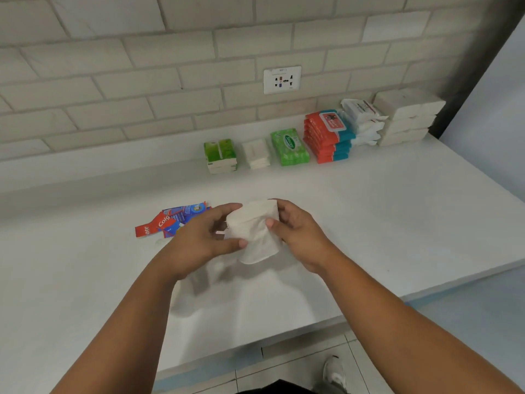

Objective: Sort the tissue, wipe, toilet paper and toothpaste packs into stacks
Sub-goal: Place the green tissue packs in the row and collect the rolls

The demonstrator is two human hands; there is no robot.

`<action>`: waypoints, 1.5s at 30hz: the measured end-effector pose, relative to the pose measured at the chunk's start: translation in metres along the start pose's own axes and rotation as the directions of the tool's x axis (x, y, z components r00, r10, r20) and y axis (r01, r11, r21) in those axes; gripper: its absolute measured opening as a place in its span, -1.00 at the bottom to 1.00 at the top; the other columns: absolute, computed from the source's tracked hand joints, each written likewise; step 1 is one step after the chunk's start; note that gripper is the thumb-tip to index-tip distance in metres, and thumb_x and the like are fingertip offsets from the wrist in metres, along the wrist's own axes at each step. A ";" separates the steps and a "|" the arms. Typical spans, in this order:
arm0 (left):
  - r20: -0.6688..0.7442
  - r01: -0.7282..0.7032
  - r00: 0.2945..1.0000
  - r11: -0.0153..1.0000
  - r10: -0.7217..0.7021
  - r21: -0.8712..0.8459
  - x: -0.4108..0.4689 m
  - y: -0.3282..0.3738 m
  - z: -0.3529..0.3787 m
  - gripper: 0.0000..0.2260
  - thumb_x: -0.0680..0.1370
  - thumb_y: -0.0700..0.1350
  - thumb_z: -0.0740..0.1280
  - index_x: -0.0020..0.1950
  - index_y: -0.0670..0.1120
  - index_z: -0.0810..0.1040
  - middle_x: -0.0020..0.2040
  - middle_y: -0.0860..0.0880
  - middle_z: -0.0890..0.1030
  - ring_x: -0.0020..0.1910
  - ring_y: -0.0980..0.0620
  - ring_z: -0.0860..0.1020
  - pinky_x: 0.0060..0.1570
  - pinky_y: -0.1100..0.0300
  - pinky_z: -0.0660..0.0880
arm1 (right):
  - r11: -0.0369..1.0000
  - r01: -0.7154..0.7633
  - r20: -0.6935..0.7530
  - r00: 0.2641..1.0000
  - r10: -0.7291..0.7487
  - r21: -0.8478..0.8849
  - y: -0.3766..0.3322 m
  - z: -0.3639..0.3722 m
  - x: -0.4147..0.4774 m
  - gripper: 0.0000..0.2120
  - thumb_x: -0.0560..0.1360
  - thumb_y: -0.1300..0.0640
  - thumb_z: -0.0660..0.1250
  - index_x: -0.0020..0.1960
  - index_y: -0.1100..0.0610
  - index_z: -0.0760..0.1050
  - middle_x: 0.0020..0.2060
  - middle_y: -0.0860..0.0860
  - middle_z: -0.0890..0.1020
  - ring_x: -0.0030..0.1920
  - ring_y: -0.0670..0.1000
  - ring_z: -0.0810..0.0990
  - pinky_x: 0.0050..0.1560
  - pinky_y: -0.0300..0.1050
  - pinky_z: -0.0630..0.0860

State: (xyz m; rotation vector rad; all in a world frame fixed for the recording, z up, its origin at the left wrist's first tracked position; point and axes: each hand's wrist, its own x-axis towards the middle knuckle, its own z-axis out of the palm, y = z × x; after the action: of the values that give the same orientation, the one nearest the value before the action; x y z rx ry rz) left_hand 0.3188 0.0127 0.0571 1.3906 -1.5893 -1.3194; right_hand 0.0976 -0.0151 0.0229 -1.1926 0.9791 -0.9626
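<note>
- A small pile of flat red and blue toothpaste packs is lying on the white countertop, left of centre. Their long axis is running from near-left to far-right, with the red lettered end pointing left. The right end is hiding behind the left hand.
- The left hand is gripping the left side of a soft white toilet paper roll. Its fingers are curling over the far edge and its thumb is pressing on the near side.
- The toilet paper roll is being held off the countertop at centre, between both hands. Its long axis is running roughly away from the person, with the near end dipping lower.
- The right hand is gripping the roll's right side, thumb lying on top and fingers curling round the far end.
- Sorted stacks are standing in a row at the back against the pale brick wall, well apart from the hands.
- From the left, these are green-and-white tissue packs, plain white tissue packs and bright green wipe packs.
- Continuing right are red-and-teal wipe packs, white wipe packs and, tallest, large white paper blocks.
- A white wall socket is sitting above the row.
</note>
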 end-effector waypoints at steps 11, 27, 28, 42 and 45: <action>0.042 -0.073 0.995 0.954 0.089 -0.289 0.050 0.046 0.083 -0.33 0.34 -0.23 0.59 0.40 0.04 0.46 0.23 -0.01 0.65 0.21 0.01 0.62 0.08 0.13 0.60 | 0.998 0.008 0.017 1.000 -0.009 0.062 -0.038 -0.067 0.011 -0.68 0.62 0.19 0.28 0.36 0.10 0.49 0.24 0.11 0.61 0.24 0.10 0.61 0.22 0.02 0.57; -0.303 0.259 0.939 0.911 -0.160 0.320 0.049 -0.033 0.116 -0.26 0.32 -0.01 0.64 0.38 0.13 0.32 0.19 0.22 0.51 0.17 0.13 0.51 0.05 0.33 0.42 | 0.777 -0.137 0.107 0.961 0.254 -0.615 0.017 -0.116 0.033 -0.49 0.50 -0.13 0.36 0.41 -0.07 0.38 0.18 -0.11 0.57 0.14 0.00 0.57 0.12 0.07 0.60; -0.317 0.249 0.937 0.915 -0.145 0.317 0.051 -0.035 0.123 -0.27 0.32 -0.03 0.64 0.37 0.14 0.32 0.19 0.23 0.51 0.16 0.18 0.51 0.02 0.41 0.40 | 0.781 -0.117 0.116 0.965 0.236 -0.613 0.017 -0.116 0.033 -0.52 0.51 -0.11 0.35 0.40 -0.07 0.39 0.16 -0.12 0.58 0.13 -0.01 0.57 0.11 0.06 0.60; -0.382 0.245 0.917 0.915 -0.111 0.321 0.093 -0.020 0.148 -0.30 0.33 -0.13 0.59 0.37 0.12 0.35 0.19 0.20 0.52 0.19 0.07 0.54 -0.01 0.34 0.41 | 0.724 -0.077 0.088 0.978 0.187 -0.685 0.012 -0.136 0.055 -0.50 0.51 -0.09 0.35 0.41 0.01 0.37 0.23 -0.02 0.58 0.21 0.07 0.55 0.20 -0.01 0.51; -0.362 0.288 0.916 0.911 -0.172 0.297 0.089 -0.015 0.144 0.01 0.31 -0.09 0.64 0.59 0.04 0.11 0.35 0.14 0.40 0.31 0.08 0.41 0.21 0.25 0.39 | 0.673 -0.054 0.031 0.993 0.112 -0.737 0.009 -0.133 0.057 -0.38 0.49 -0.15 0.36 0.48 0.01 0.32 0.33 0.01 0.49 0.33 0.07 0.46 0.30 -0.01 0.44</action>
State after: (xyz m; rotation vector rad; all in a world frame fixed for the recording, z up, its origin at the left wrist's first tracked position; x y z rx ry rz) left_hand 0.1708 -0.0328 -0.0117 1.9569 -1.5021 -0.8898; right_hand -0.0118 -0.1059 -0.0050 -1.8204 1.4167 -0.4179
